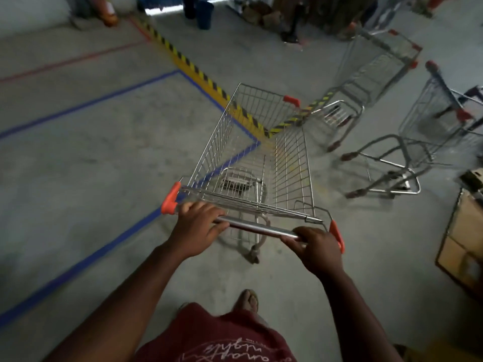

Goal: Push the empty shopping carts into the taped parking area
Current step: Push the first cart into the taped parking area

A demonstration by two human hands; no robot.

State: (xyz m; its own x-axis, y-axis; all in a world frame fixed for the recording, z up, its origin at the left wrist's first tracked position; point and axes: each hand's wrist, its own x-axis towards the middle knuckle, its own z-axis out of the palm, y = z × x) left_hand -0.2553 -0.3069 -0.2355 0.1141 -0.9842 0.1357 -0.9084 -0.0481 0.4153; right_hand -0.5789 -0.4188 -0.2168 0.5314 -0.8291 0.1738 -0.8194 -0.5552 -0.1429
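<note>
An empty wire shopping cart (pixel 292 163) with orange corner caps stands right in front of me. My left hand (pixel 200 226) grips the left part of its steel handle bar (pixel 258 227). My right hand (pixel 317 248) grips the bar's right end beside the orange cap. The cart's basket sits over the corner of the blue tape outline (pixel 86 259) that marks the parking area on the concrete floor at the left. Two more empty carts stand at the right: one (pixel 371 74) farther back, one (pixel 418 131) nearer.
A yellow-and-black striped strip (pixel 193 66) runs along the floor beyond the blue tape, with a red line (pixel 70 60) farther left. Cardboard boxes (pixel 465 239) sit at the right edge. Clutter and someone's legs (pixel 189 6) are at the back. My foot (pixel 248 300) is below the cart.
</note>
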